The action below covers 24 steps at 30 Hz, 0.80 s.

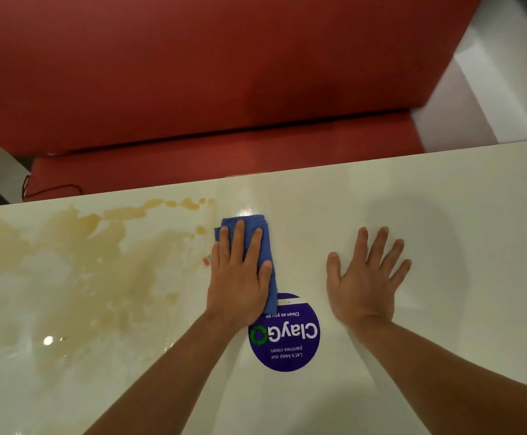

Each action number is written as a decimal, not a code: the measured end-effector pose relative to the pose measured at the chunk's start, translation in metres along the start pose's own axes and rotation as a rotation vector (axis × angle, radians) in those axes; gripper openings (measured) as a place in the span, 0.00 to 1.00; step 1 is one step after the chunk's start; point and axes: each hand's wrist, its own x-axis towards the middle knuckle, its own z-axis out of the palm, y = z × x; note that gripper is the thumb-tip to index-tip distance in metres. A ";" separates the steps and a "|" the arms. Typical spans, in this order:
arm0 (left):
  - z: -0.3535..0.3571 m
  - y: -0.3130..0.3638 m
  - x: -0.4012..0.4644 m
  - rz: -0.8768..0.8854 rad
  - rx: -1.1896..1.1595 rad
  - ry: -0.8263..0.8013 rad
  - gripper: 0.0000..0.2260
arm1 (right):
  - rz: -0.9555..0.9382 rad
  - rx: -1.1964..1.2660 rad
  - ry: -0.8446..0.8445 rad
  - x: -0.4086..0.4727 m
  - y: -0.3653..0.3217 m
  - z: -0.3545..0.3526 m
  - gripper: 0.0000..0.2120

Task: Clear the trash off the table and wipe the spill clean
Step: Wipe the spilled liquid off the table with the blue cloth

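Spill mostly unwiped, trash looks gone bar 1 scrap.

Tan spill [76,265] covers the left half of the table [444,199]. My left hand [240,277] presses flat, fingers straight, on the folded blue cloth [265,243] at the spill's right edge. A small red scrap [206,260] sits just beside it. Right hand [365,277] splayed flat on dry tabletop, holding nothing. Purple sticker [287,340] between my wrists.

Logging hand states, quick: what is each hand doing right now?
Left hand: open, pressing flat on the blue cloth.
Right hand: open, flat on the table, holding nothing.
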 end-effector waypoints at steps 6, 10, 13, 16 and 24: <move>-0.019 -0.019 0.071 0.065 0.043 0.016 0.31 | -0.003 0.002 -0.004 0.000 0.000 0.001 0.38; -0.022 -0.017 0.085 0.019 0.044 0.029 0.31 | -0.006 0.001 0.014 0.000 0.002 0.003 0.37; -0.013 -0.017 0.050 0.011 -0.002 0.059 0.31 | -0.015 0.020 0.020 -0.001 0.002 0.003 0.38; -0.002 -0.021 -0.005 0.001 -0.035 0.029 0.29 | -0.018 0.009 0.034 -0.001 0.002 0.003 0.38; -0.006 -0.045 -0.021 0.048 -0.036 0.048 0.29 | -0.025 0.021 0.038 0.000 0.003 0.006 0.38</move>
